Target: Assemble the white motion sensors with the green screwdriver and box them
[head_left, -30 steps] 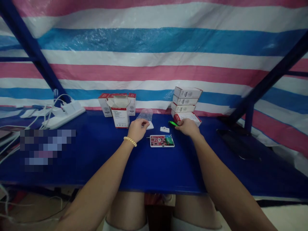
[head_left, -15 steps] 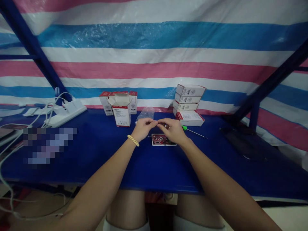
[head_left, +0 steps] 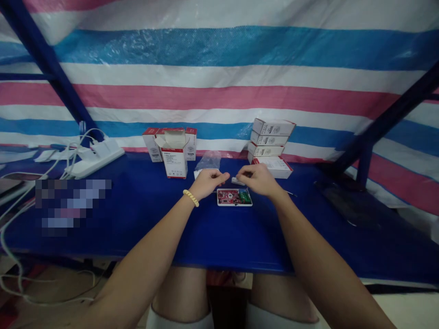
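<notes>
My left hand, with a yellow band at its wrist, is closed in a pinch; what it holds, if anything, is too small to make out. My right hand also pinches thumb and fingers together, right beside a small white piece. Whether the fingers touch that piece I cannot tell. Just below both hands lies a shallow white case with a red circuit board and a green part inside. A thin metal shaft shows past my right wrist.
An opened white and red box stands in front of similar boxes. More boxes are stacked at the back right. Clear plastic wrap lies behind my left hand. A power strip with cables is left; a dark flat object lies right.
My hands have drawn apart; the right one moved a little to the right. The green part and the small white piece are now uncovered, while the screwdriver's green handle is hidden.
</notes>
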Demonstrator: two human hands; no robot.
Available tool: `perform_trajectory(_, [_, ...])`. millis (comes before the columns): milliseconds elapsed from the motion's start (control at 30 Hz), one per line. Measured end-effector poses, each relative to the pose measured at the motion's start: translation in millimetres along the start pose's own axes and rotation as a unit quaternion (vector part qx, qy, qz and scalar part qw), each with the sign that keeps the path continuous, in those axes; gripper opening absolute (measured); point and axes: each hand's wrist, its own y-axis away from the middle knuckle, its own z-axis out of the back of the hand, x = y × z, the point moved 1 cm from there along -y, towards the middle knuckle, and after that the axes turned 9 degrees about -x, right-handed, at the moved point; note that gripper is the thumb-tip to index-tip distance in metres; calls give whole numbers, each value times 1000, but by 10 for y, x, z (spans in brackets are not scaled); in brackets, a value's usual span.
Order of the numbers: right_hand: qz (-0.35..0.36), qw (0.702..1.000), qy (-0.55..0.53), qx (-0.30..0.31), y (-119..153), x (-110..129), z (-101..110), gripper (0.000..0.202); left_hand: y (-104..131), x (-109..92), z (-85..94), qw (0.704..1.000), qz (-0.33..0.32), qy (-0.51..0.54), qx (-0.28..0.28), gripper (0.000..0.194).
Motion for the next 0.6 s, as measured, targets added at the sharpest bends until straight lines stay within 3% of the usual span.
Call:
perform_trajectory(67, [-83, 996, 43, 2, -37, -153, 106, 18, 29, -27, -2, 996, -51, -72, 1, 45])
perform_trajectory(133, [-154, 983, 85, 45, -51, -299, 169, 19, 69, -51, -17, 981, -116, -150, 36, 46])
perform_trajectory(233, [-213, 961, 105, 143, -28, -437, 165, 17, 125, -53, -58, 951, -159, -239, 118, 71])
perform_trajectory(333, [-223, 951, 99, 192, -1, -475, 106, 16, 146, -35, -79, 938, -144, -270, 165, 82])
perform_trajectory(600, [-184, 948, 108, 238, -18, -503, 63, 20, 129, -68, 10, 912, -135, -338, 188, 84])
